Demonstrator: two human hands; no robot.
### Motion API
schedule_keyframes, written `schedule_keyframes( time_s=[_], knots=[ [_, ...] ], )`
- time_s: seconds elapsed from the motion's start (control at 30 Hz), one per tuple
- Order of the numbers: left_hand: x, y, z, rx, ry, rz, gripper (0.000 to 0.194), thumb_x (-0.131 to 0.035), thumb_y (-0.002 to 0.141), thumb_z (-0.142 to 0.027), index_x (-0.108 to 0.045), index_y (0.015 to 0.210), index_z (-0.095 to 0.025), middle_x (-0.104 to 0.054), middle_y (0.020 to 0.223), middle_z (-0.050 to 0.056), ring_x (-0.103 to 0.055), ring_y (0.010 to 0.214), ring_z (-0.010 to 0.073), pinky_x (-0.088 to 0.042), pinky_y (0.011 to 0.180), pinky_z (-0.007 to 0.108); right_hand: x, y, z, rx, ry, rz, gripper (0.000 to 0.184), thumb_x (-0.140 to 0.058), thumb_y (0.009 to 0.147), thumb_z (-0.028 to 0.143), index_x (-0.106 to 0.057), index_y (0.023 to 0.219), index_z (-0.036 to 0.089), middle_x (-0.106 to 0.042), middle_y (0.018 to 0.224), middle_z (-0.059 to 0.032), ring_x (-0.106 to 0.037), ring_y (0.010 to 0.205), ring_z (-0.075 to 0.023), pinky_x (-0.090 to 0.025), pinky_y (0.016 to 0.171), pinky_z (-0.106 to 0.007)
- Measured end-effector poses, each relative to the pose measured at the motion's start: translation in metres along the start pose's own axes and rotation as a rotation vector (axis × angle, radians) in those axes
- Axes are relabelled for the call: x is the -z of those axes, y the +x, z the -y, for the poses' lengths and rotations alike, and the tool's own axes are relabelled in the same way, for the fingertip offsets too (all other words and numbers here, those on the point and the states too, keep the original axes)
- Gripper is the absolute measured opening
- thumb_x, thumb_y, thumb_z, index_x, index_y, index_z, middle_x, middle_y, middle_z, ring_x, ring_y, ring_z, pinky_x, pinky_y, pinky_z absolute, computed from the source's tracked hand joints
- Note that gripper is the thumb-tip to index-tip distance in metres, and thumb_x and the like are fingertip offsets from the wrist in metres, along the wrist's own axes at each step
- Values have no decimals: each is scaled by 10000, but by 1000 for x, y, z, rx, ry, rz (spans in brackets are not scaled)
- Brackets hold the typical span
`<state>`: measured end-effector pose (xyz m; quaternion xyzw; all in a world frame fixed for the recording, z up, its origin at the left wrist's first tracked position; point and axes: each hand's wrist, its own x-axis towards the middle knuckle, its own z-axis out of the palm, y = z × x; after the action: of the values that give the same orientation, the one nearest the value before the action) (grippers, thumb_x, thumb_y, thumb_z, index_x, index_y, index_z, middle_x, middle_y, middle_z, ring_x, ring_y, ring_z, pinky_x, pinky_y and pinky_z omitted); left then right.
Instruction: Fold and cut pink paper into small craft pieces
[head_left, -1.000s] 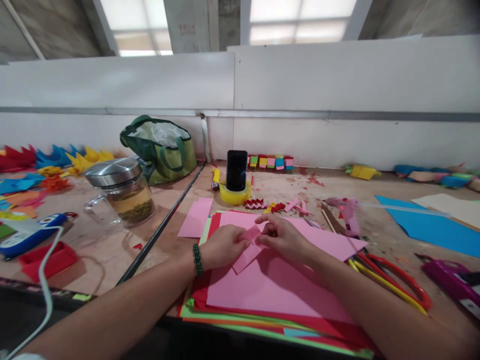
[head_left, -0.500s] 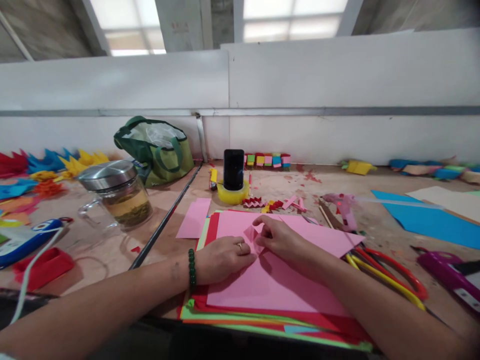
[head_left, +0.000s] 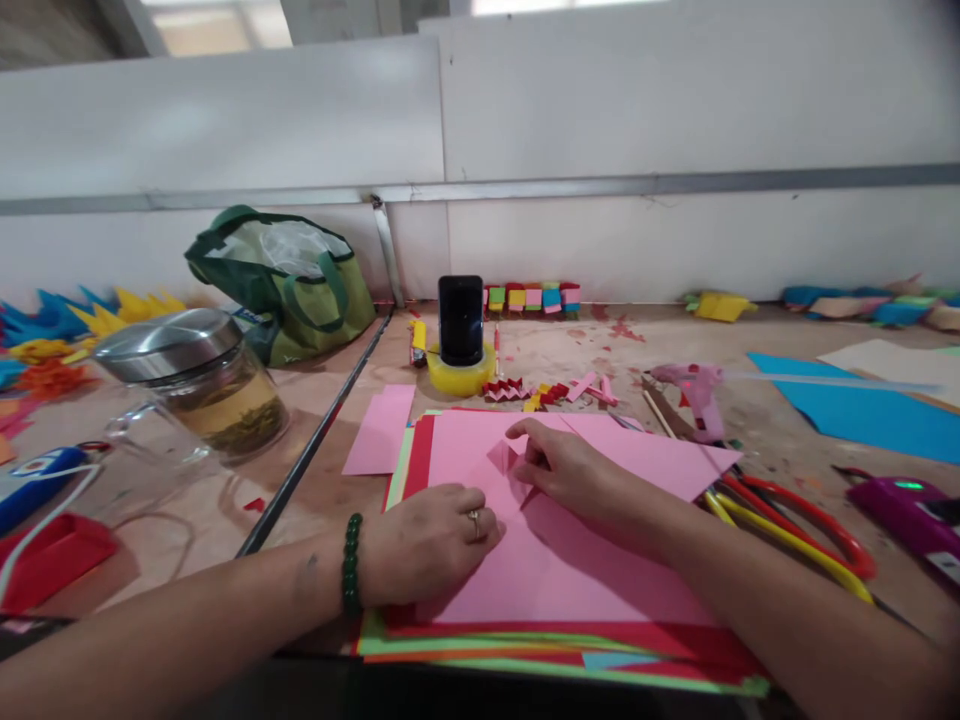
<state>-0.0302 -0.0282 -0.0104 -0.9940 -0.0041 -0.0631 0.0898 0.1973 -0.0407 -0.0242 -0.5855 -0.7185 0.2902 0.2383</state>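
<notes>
My right hand [head_left: 574, 468] pinches a small folded piece of pink paper [head_left: 502, 458] between thumb and fingers, its creased faces standing up a little from the sheet beneath. Lower and to the left, my left hand [head_left: 427, 540] lies with its fingers curled on the large pink sheet [head_left: 592, 570], apart from the folded piece. I see nothing in it, though its thumb is hidden. A ring and a green bead bracelet are on that side. Red and green sheets [head_left: 555, 640] show under the pink one.
Scissors [head_left: 806, 530] with red and yellow handles and a pink glue gun [head_left: 694, 395] lie to the right. A phone [head_left: 461, 320] stands in a yellow tape roll [head_left: 461, 373]. At left are a glass tea mug [head_left: 217, 390] and a green bag [head_left: 300, 290].
My left hand has drawn back from the folded paper, down and to the left. The right hand keeps its pinch on the piece. The camera view has tipped downward.
</notes>
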Motion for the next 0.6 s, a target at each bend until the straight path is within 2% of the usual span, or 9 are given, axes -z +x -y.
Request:
schedule_keyframes(
  time_s=[0.07, 0.17, 0.23, 0.3, 0.37, 0.47, 0.6],
  knots=[
    [4, -2, -3, -10, -40, 29, 230, -417, 907, -98, -589, 1055, -64, -625, 841, 94, -518, 727, 206, -457, 695, 342, 0, -1, 0, 3, -21, 5, 382, -552, 835, 220, -495, 1213, 220, -619, 697, 26, -558, 631, -140, -378, 577, -243],
    [8, -3, -4, 41, -174, 55, 231, -482, 861, -223, -603, 1004, -88, -607, 846, 98, -524, 740, 221, -463, 721, 356, 4, -1, 2, -27, -74, 20, 404, -568, 828, 234, -491, 1224, 218, -629, 706, 21, -562, 642, -145, -367, 582, -245],
    [8, -2, -3, 92, -279, 53, 411, -480, 872, -382, -569, 1133, -77, -604, 911, 113, -544, 775, 231, -472, 733, 358, 9, 0, 6, -78, -149, 14, 433, -617, 803, 285, -506, 1216, 222, -648, 754, 1, -570, 663, -156, -354, 578, -248],
    [5, 1, -2, 141, -366, 48, 653, -431, 884, -543, -450, 1319, -56, -602, 988, 133, -570, 803, 238, -483, 729, 355, 13, 1, 9, -126, -226, 16, 472, -670, 763, 353, -527, 1196, 227, -658, 794, -19, -574, 680, -171, -340, 570, -251],
    [1, 5, -1, 182, -416, 64, 796, -388, 866, -654, -370, 1398, -62, -604, 1018, 142, -594, 808, 245, -488, 714, 352, 17, 3, 12, -153, -280, 26, 491, -698, 733, 392, -547, 1170, 226, -660, 813, -32, -576, 690, -183, -330, 566, -253],
    [-3, 11, 0, 244, -431, 72, 772, -357, 874, -669, -412, 1384, -92, -630, 986, 139, -613, 789, 259, -481, 696, 361, 20, 5, 12, -153, -297, 47, 501, -704, 723, 413, -552, 1163, 228, -661, 817, -35, -578, 697, -190, -328, 563, -251],
    [-2, 15, 2, 261, -471, 42, 769, -357, 885, -657, -342, 1433, -118, -655, 998, 139, -620, 822, 270, -472, 714, 367, 21, 7, 9, -145, -288, 58, 521, -708, 717, 432, -547, 1169, 228, -658, 815, -33, -579, 687, -188, -332, 554, -246]
  ],
)
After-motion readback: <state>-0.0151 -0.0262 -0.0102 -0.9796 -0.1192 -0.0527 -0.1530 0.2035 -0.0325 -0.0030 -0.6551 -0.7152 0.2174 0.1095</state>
